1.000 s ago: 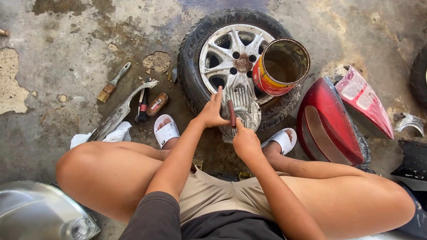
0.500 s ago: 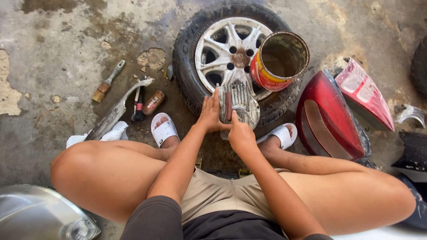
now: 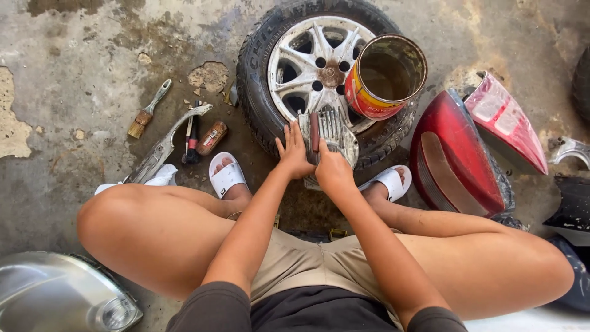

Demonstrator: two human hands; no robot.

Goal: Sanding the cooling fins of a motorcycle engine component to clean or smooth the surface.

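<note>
I squat over a finned metal engine part (image 3: 337,132) that leans against a tyre with a silver alloy wheel (image 3: 307,67). My left hand (image 3: 293,152) rests flat on the part's left side, fingers spread, steadying it. My right hand (image 3: 332,172) grips a dark-handled tool (image 3: 314,132) held upright against the fins; whether it is a brush or a blade, I cannot tell. A rusty red and yellow tin can (image 3: 384,77) lies tilted on the wheel just above my hands.
Left of the tyre lie a paintbrush (image 3: 146,114), a bent metal bracket (image 3: 166,144), a screwdriver (image 3: 192,141) and a small brown can (image 3: 212,138). Red tail lamps (image 3: 467,147) sit at right, a headlamp (image 3: 55,301) at bottom left. The concrete floor is oily.
My hands and the finned part have stayed against the tyre. The right hand has slid the tool slightly along the fins, and the view has drifted a little.
</note>
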